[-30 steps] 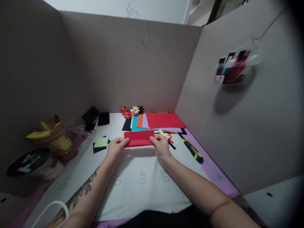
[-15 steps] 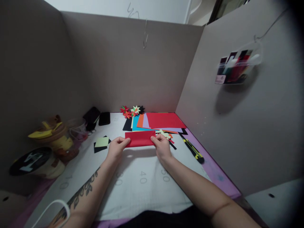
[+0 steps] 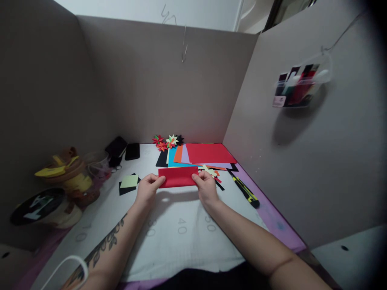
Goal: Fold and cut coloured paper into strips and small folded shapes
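Observation:
A red strip of paper (image 3: 177, 177) is held level above the white mat, casting a shadow below it. My left hand (image 3: 148, 187) pinches its left end, thumb on the near face. At the right end my right hand (image 3: 206, 186) grips it the same way. Both sets of fingertips are hidden behind the paper. Small light-green and black paper squares (image 3: 129, 181) lie left of my left hand. Just beyond my right hand are loose cut paper strips (image 3: 211, 170). A yellow and black utility knife (image 3: 246, 191) rests farther right.
Coloured paper sheets (image 3: 211, 154) are stacked at the back, beside several folded paper stars (image 3: 171, 141). Dark flat objects (image 3: 132, 151), a clear cup (image 3: 97, 163) and pots (image 3: 72, 173) stand on the left. A plastic holder (image 3: 299, 86) hangs on the right wall.
Almost nothing differs. Both hands keep the red paper in the same pinch, and the view has shifted very slightly.

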### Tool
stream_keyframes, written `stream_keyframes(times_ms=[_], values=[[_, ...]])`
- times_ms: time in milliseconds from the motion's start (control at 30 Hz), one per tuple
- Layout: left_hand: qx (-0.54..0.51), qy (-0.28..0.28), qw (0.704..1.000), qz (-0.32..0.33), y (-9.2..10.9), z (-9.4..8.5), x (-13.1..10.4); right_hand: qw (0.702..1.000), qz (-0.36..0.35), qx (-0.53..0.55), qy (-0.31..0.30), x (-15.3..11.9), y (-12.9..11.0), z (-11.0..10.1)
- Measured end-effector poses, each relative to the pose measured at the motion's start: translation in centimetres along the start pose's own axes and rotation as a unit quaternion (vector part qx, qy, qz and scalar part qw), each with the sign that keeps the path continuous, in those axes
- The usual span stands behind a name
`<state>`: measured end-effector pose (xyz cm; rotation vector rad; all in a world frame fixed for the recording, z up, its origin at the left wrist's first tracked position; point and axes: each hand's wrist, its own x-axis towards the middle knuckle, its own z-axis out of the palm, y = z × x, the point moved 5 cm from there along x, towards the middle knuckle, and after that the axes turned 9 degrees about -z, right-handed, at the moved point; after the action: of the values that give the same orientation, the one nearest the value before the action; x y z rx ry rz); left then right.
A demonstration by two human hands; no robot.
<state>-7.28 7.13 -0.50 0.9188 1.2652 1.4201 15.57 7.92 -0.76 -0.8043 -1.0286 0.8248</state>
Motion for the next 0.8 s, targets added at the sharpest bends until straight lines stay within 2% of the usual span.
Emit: stream_keyframes(times_ms=[300, 567, 800], values=[[-0.001, -0.008, 1.0, 0.017, 0.11, 0.08, -0.09, 1.0, 0.005, 0.013, 0.006, 0.02, 0.02, 0.01], [-0.011, -0.006, 1.0, 0.013, -0.12, 0.0, 0.1, 0.997, 0.037, 0.071, -0.006, 0.06, 0.14, 0.35], [-0.009, -0.005, 1.0, 0.012, 0.1, -0.01, 0.09, 0.999, 0.025, 0.027, -0.006, 0.3, -0.01, -0.1]])
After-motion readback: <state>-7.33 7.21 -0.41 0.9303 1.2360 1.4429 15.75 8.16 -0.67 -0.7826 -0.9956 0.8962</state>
